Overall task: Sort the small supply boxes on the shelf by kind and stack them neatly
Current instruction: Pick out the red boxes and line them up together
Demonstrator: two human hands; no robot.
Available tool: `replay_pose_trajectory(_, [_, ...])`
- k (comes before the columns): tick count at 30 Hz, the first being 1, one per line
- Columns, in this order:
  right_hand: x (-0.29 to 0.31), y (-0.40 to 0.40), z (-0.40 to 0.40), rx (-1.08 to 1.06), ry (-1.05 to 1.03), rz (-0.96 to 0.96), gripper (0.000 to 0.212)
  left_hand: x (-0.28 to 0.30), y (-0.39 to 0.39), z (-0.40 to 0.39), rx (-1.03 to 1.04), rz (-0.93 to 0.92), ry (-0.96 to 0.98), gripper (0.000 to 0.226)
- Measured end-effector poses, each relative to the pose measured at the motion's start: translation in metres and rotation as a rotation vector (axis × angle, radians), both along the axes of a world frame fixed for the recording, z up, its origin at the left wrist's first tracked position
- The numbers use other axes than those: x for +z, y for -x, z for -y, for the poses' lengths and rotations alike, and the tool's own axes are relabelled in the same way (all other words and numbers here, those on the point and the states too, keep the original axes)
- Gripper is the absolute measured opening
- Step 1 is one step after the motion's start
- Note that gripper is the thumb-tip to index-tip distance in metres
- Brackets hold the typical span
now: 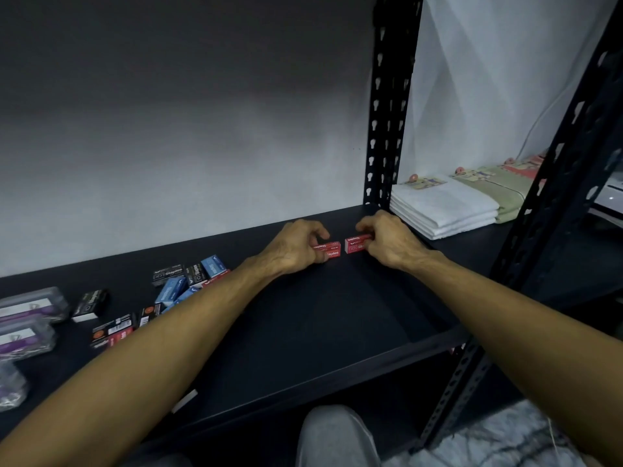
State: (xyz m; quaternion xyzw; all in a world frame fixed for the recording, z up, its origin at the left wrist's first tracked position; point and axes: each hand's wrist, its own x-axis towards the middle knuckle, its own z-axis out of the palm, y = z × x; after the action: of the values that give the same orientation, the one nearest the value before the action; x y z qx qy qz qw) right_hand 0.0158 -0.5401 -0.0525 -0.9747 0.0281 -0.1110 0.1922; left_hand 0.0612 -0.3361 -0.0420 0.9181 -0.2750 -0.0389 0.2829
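Note:
Two red staples boxes lie side by side near the back of the black shelf point(320, 318). My left hand point(293, 247) grips the left red box point(330, 250). The right red box point(354, 246) is pinched by my right hand point(387, 242). A small gap separates the two boxes. Further left lies a loose heap of blue staples boxes point(173, 288), black staples boxes point(167, 274) and one more black box point(91, 303), partly hidden behind my left forearm.
Clear plastic boxes with purple contents point(28, 313) sit at the shelf's far left. A black perforated upright point(387, 106) stands behind my right hand. Folded white towels point(445, 210) lie on the neighbouring shelf to the right. A grey-trousered knee point(337, 436) shows below.

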Motion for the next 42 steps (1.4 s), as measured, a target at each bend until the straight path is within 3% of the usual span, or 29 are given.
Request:
replay_pose_trajectory(6, [0.016,0.012,-0.023,0.019,0.197,0.084,0.051,0.016,0.008,-0.041,0.034,0.026,0.004,0.046])
replay_pose_trajectory(16, [0.033,0.024,-0.118,0.238,0.133,0.046,0.029,0.036,0.022,-0.158,0.162,-0.008,0.006,0.025])
replay_pose_trajectory(22, [0.024,0.022,-0.172,0.353,0.098,-0.025,0.022,0.035,0.038,-0.21,0.202,-0.003,-0.059,0.024])
replay_pose_trajectory(33, [0.013,0.017,-0.194,0.442,0.011,-0.193,0.025,0.009,0.04,-0.18,0.143,0.015,-0.119,0.016])
replay_pose_trajectory(42, [0.017,0.021,-0.176,0.41,-0.014,-0.231,0.025,0.003,0.039,-0.164,0.25,0.022,-0.195,0.019])
